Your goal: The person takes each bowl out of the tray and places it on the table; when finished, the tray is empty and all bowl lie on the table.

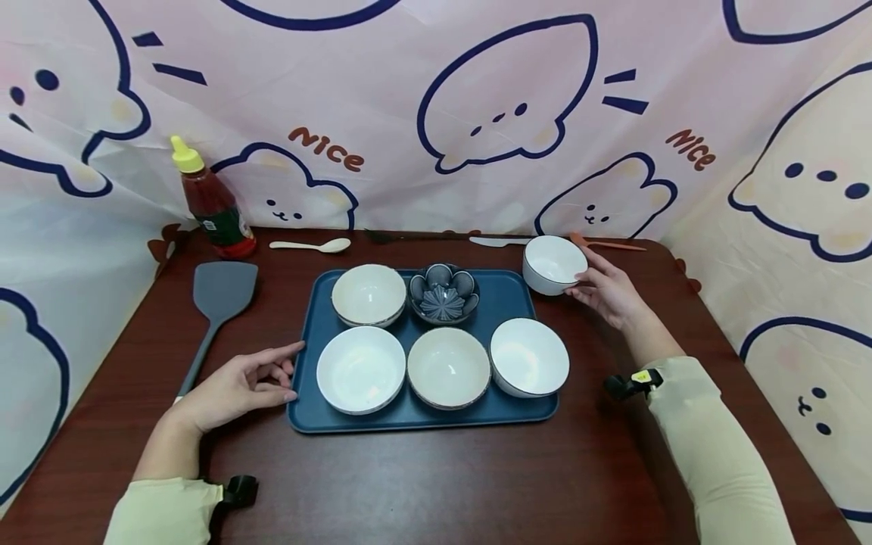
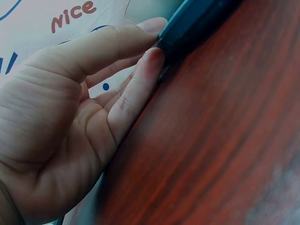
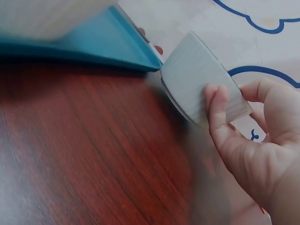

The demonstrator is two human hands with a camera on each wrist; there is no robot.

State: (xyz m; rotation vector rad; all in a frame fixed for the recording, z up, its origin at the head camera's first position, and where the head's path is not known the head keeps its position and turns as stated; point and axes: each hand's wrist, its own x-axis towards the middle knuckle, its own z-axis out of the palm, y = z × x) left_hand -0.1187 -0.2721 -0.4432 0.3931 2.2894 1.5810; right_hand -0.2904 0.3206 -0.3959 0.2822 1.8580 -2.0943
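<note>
My right hand [image 1: 608, 294] pinches a small white bowl [image 1: 555, 263] with a thin dark rim, just off the back right corner of the tray. Its fingers also show on the bowl [image 3: 197, 77] in the right wrist view. At the left edge of the blue tray [image 1: 381, 421], my left hand [image 1: 235, 387] touches the side with extended thumb and index finger, other fingers bent. On the tray stand a cream bowl [image 1: 369, 291], a dark flower-shaped bowl [image 1: 443, 291], a white bowl [image 1: 360, 369], a speckled-rim bowl [image 1: 449, 366] and a dark-rimmed white bowl [image 1: 529, 356].
A grey spatula [image 1: 223, 291] and a red sauce bottle [image 1: 214, 204] with a yellow cap are on the left. Along the back lie a white spoon [image 1: 313, 246], a dark fork [image 1: 388, 237], a white knife [image 1: 497, 242] and an orange utensil [image 1: 616, 245]. Printed cloth surrounds the table.
</note>
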